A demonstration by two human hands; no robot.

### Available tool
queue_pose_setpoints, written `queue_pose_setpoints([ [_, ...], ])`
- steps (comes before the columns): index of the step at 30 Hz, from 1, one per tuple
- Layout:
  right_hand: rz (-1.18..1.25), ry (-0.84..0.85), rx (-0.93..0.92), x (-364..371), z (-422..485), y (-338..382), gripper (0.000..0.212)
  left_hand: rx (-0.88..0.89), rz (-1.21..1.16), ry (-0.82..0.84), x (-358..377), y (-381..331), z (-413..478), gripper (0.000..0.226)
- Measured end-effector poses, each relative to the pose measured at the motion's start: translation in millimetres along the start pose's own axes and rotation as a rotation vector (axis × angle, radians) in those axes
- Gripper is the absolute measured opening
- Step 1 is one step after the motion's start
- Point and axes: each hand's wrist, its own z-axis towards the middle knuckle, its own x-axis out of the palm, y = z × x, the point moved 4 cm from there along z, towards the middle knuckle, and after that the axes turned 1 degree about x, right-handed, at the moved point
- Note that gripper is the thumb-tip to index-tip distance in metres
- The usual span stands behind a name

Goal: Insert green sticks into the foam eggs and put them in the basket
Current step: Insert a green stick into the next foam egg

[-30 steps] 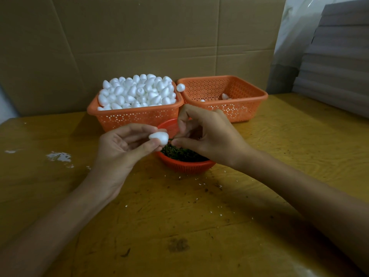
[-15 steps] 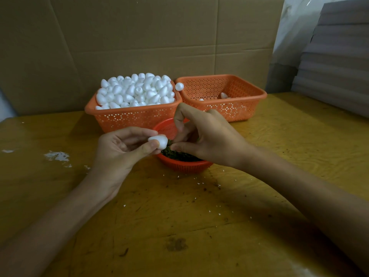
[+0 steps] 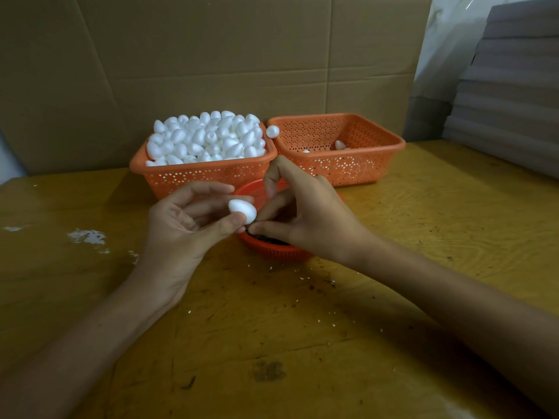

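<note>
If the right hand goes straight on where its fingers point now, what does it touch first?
Probably the foam egg pinched by the left hand: the right hand points straight at it. Depth is unclear; the left thumb lies close.

Worn yellow-brown wooden table (image 3: 423,237), grain and scratches showing. White smears (image 3: 87,237) at left part of top. Small white crumbs (image 3: 302,278) and dark specks scattered mid-table. Dark roundish stain (image 3: 267,371) closer in, centre. Big brown cardboard sheet (image 3: 211,55) upright behind table, creased. Stack of grey boards (image 3: 514,86) at far right. Clear plastic film (image 3: 444,40) between cardboard and stack.
</note>
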Motion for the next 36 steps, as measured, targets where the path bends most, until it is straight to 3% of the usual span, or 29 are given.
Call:
queue_pose_setpoints([
  [10, 0.062, -0.039, 0.012, 5, -3, 1, 0.054, 0.029, 0.02, 0.033, 0, -3, 1, 0.036],
  [26, -0.036, -0.051, -0.003, 7, -4, 6, 0.052, 0.053, 0.092, 0.017, -1, -6, 1, 0.037],
  [36, -0.072, -0.081, 0.012, 7, -5, 5, 0.051, 0.125, 0.126, 0.103, 10, -10, -1, 0.054],
])
